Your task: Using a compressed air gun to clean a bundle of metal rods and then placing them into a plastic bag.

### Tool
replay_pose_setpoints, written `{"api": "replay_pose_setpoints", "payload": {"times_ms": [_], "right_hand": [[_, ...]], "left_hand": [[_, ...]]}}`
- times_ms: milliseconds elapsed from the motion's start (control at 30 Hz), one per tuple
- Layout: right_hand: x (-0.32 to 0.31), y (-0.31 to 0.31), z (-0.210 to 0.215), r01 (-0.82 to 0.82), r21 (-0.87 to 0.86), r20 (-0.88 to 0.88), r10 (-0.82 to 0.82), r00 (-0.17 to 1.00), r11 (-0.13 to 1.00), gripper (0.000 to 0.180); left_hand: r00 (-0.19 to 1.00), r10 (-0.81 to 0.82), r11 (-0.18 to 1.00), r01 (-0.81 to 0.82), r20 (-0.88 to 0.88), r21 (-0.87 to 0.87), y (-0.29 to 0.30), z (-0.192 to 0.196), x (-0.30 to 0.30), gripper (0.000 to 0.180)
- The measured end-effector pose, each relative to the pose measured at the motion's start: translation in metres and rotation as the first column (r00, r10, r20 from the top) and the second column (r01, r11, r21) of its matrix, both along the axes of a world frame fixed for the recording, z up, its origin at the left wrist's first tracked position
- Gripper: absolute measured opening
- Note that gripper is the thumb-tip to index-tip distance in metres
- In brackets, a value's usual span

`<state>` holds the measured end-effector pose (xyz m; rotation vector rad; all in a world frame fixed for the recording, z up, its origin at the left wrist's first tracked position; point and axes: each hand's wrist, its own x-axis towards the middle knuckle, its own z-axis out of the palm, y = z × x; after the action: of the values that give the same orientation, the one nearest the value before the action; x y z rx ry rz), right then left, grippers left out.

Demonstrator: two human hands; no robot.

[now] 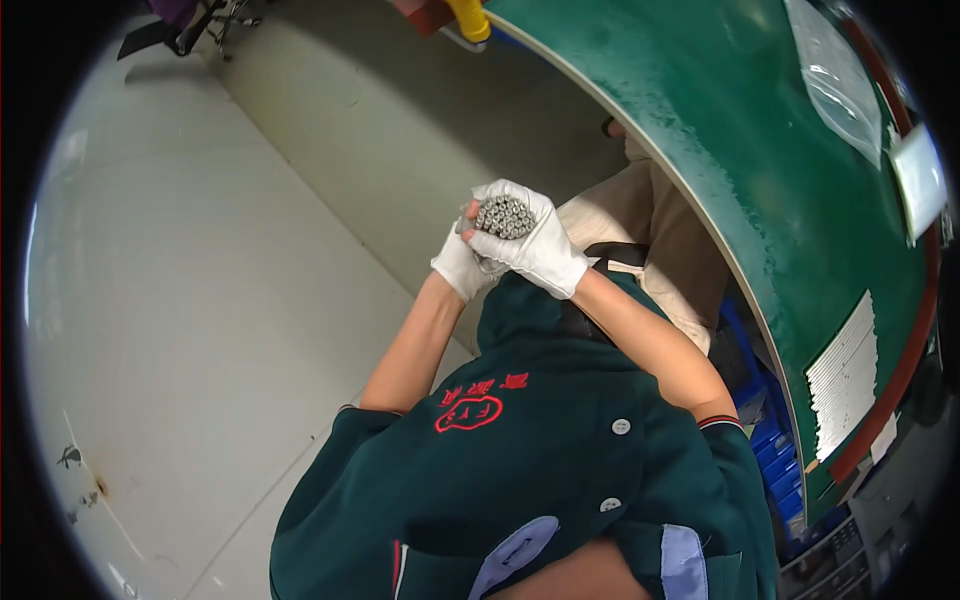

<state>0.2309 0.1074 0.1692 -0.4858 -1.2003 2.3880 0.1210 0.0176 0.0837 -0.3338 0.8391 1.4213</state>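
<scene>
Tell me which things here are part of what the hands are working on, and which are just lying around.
In hand:
bundle of thin metal rods
left hand, gloved, under the bundle
right hand, gloved, wrapped around it

Lying about:
green table
clear plastic bag
row of white strips
blue crates

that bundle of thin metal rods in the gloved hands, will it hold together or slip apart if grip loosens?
Bundle of rods: nothing visibly ties it, so it would probably splay or slide apart. Round ends suggest loose rods would roll. Left hand and right hand both clasp it, perhaps because it's unwieldy.
</scene>
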Motion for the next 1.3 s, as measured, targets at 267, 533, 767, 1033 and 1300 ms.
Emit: {"api": "replay_pose_setpoints", "payload": {"times_ms": [267,533,767,1033,1300], "right_hand": [[-0.011,-0.015,-0.012,-0.010,0.109,-0.006,0.011,1.000,0.994,0.023],[-0.022,-0.006,-0.024,-0.169,0.363,0.033,0.168,0.985,0.916,0.041],[-0.022,0.000,-0.032,-0.120,0.775,0.150,0.004,0.989,0.620,0.059],[-0.015,0.041,0.033,0.061,0.963,-0.032,-0.114,0.993,0.261,0.084],[-0.055,0.096,0.094,0.003,0.992,-0.107,-0.811,0.576,-0.128,0.059]], "left_hand": [[0.966,0.251,0.966,-0.254,-0.062,-0.047,-0.018,-0.015,0.018,0.034],[0.934,0.356,0.928,-0.354,-0.002,0.117,-0.017,-0.048,0.017,0.039],[0.935,0.342,0.858,-0.351,0.092,0.374,-0.018,-0.054,0.016,0.048],[0.803,0.591,0.790,-0.558,0.074,-0.254,-0.020,-0.054,-0.008,0.034],[0.903,0.385,0.886,-0.419,0.190,0.197,-0.033,-0.027,-0.025,0.026]]}}
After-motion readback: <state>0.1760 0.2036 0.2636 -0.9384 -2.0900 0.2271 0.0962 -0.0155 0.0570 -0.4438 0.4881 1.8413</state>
